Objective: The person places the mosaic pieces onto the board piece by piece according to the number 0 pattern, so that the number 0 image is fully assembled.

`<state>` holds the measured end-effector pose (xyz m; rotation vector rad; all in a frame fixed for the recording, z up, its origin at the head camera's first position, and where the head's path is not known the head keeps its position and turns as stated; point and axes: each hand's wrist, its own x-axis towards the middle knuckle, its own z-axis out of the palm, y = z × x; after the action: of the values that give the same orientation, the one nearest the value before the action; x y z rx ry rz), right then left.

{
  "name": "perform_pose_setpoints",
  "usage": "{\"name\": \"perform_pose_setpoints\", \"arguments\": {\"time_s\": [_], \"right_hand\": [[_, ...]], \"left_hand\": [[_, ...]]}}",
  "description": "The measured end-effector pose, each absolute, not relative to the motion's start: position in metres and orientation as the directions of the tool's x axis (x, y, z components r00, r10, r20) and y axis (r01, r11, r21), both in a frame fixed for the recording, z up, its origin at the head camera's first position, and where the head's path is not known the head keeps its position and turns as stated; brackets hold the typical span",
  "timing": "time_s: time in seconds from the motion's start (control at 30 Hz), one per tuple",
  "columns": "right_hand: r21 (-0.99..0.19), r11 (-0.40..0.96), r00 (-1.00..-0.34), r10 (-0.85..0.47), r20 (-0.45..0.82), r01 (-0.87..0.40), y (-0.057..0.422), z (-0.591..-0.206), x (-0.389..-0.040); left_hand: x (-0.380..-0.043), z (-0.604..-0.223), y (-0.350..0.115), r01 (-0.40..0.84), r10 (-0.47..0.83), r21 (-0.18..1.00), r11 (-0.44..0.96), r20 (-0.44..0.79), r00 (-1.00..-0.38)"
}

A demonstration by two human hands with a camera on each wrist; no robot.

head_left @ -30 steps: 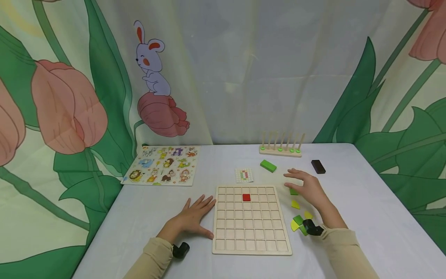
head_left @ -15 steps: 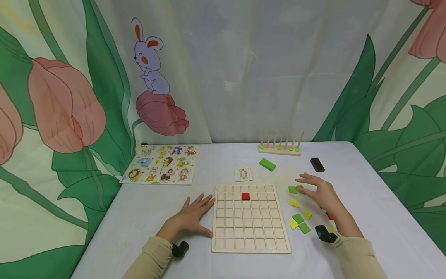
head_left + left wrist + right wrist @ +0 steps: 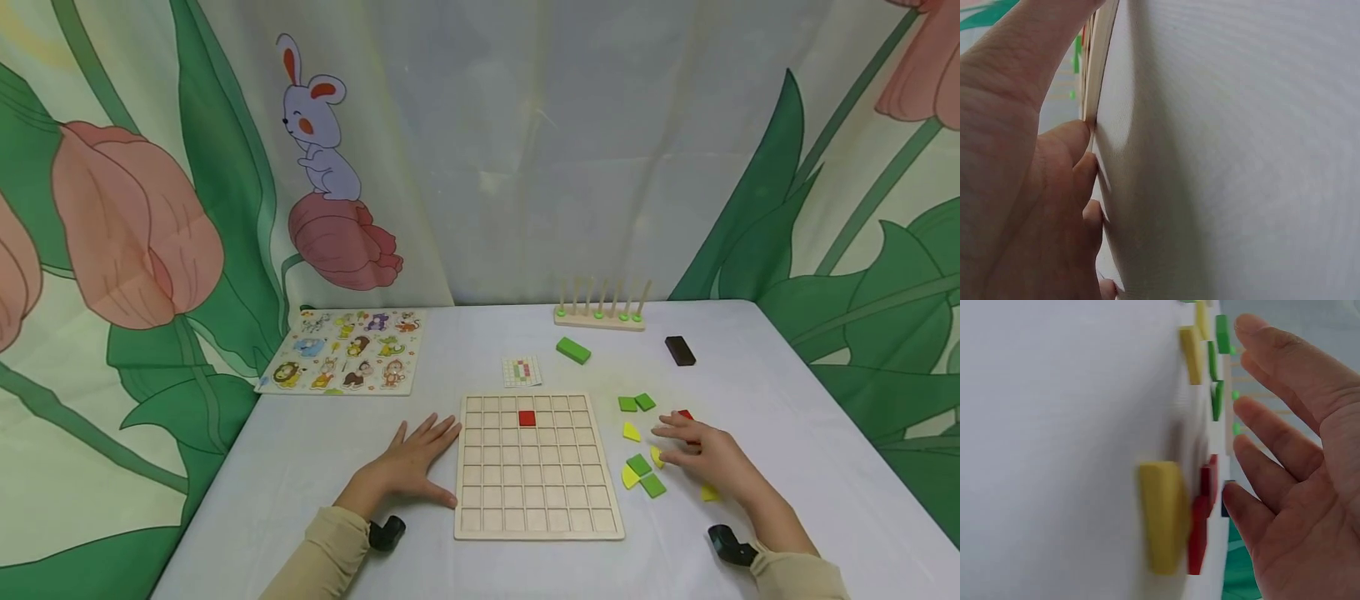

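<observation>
My left hand (image 3: 408, 467) rests on the white table with fingers spread, fingertips and thumb touching the left edge of a wooden grid board (image 3: 536, 500). One red square tile (image 3: 527, 418) sits in an upper cell of the board. Right of it, my right hand (image 3: 712, 458) is held over scattered tiles, fingers loosely bent and nothing between them. Around it lie green square tiles (image 3: 653, 486) and yellow rounded-edge tiles (image 3: 632, 432). In the right wrist view a yellow tile (image 3: 1163, 519) and red tiles (image 3: 1197, 537) lie below the palm; the hand partly hides the red ones from above.
Behind the board lies a small pattern card (image 3: 521, 372). A green block (image 3: 573, 350), a pegged wooden rack (image 3: 600, 321) and a black block (image 3: 680, 351) stand farther back. An animal picture board (image 3: 345, 354) lies back left. A printed curtain (image 3: 510, 167) hangs behind the table.
My right hand has moved right and toward me, from the upper green tiles to above the yellow and red ones, uncovering the green tiles. My left hand has stayed at the board.
</observation>
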<state>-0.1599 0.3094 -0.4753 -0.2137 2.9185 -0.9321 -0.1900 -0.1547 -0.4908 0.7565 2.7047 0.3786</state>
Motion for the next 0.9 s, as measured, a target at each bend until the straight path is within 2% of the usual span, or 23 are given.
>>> {"name": "perform_pose_setpoints", "arguments": {"time_s": [0.47,0.9], "right_hand": [[-0.548,0.828,-0.986,-0.162,-0.032,-0.119,0.307,-0.486,-0.156],[-0.556,0.822,-0.991,-0.129,0.027,-0.123,0.304,-0.487,-0.158]], "left_hand": [[-0.191,-0.491,-0.155,0.456,0.536,0.326,0.828,-0.22,-0.815],[-0.192,-0.493,-0.154,0.454,0.534,0.325,0.829,-0.224,-0.815]]}}
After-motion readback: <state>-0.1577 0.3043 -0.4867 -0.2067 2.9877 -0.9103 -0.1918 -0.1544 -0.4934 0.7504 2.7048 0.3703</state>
